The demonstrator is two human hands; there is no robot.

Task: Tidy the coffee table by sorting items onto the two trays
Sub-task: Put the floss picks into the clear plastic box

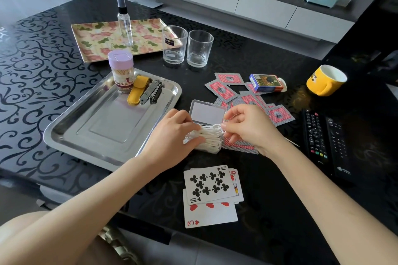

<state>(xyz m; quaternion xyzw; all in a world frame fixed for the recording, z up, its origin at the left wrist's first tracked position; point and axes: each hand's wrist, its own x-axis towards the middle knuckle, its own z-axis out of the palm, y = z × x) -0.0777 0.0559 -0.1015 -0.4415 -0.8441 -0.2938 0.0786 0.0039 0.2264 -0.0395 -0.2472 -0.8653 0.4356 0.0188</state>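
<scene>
A small clear box [207,114] with its lid up holds a heap of white floss picks [212,137], just right of the steel tray [86,131]. My left hand [172,135] grips the box's left side, thumb on the picks. My right hand [247,129] pinches the picks at the box's right edge. On the steel tray stand a toothpick jar [121,71], a yellow pouch [136,90] and a nail clipper [151,92]. The floral tray [94,38] behind carries a spray bottle [125,21].
Two empty glasses [187,47] stand beside the floral tray. Face-down cards [237,94] and a card box [267,83] lie behind my right hand; face-up cards [211,191] lie near the front edge. A yellow mug [325,79] and remote controls [325,140] sit at right.
</scene>
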